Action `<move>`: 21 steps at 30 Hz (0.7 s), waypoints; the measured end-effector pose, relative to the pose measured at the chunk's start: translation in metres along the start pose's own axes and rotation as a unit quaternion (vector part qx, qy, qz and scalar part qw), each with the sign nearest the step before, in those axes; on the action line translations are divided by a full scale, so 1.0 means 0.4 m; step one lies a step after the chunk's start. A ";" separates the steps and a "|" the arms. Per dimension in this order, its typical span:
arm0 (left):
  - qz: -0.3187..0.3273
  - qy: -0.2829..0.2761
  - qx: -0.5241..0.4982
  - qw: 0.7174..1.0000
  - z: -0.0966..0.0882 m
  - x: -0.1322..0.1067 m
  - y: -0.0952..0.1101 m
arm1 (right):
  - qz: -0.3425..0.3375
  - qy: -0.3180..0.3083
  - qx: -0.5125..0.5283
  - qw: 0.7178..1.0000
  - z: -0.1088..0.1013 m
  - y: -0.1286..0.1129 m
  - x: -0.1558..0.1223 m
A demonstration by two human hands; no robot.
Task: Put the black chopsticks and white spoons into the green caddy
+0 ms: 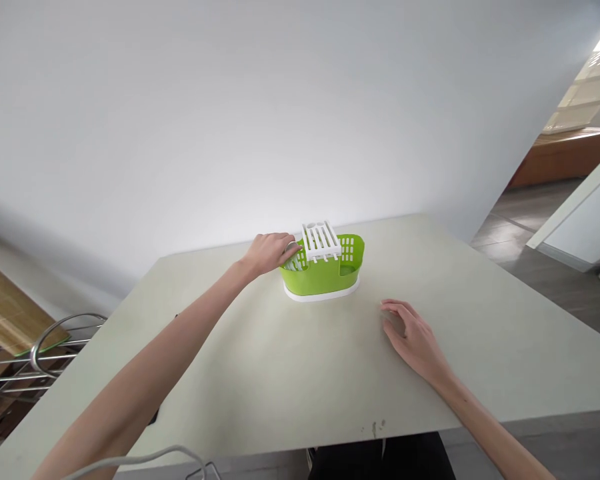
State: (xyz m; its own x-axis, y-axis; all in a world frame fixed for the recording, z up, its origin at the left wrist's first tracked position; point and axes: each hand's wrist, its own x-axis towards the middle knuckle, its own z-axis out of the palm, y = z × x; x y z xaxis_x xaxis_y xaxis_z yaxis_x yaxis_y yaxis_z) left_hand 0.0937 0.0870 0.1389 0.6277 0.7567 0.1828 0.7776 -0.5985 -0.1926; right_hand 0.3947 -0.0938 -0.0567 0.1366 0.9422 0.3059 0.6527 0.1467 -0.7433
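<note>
A green plastic basket (pixel 325 279) with slotted walls and a white base stands on the table near the wall. Across its middle sits a white slatted rack (pixel 321 240) with round holes along its far side. At the basket's left end is my left hand (pixel 271 253), thumb and fingers closed over the rim around something whitish, mostly hidden, that I cannot make out. My right hand (pixel 414 340) rests on the tabletop to the right and nearer to me, fingers loosely curled and thumb apart, holding nothing.
The pale table (pixel 280 373) reaches back to a white wall (pixel 260 120). Left of the table stand a metal wire rack (pixel 45 353) and a wooden board (pixel 17 303). A grey cable (pixel 145 457) crosses the lower left. A doorway opens at the right.
</note>
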 end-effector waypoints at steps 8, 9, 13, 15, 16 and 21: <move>-0.047 0.065 -0.046 0.996 -0.014 -0.004 -0.038 | -0.005 -0.001 0.001 1.000 0.001 0.004 0.000; -0.052 0.072 -0.052 0.995 -0.016 -0.005 -0.042 | -0.003 -0.002 0.001 1.000 0.001 0.004 -0.001; -0.073 0.110 -0.061 0.989 -0.028 -0.009 -0.051 | 0.001 -0.005 0.002 1.000 0.001 0.003 -0.002; -0.082 0.130 -0.067 0.986 -0.039 -0.011 -0.058 | -0.003 -0.002 0.002 1.000 0.002 0.004 -0.001; -0.087 0.142 -0.072 0.983 -0.046 -0.012 -0.062 | -0.005 -0.001 0.001 1.000 0.003 0.006 0.000; -0.175 0.242 -0.116 0.947 -0.095 -0.023 -0.103 | -0.004 0.000 -0.002 1.000 0.007 0.013 0.001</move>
State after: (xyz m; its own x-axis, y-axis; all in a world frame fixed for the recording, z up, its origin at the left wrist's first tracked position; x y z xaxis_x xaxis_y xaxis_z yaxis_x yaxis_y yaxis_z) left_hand 0.0572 0.0949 0.1820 0.2293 0.7444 0.6272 0.8931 -0.4171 0.1685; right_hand 0.3961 -0.0918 -0.0622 0.1314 0.9413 0.3110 0.6561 0.1526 -0.7391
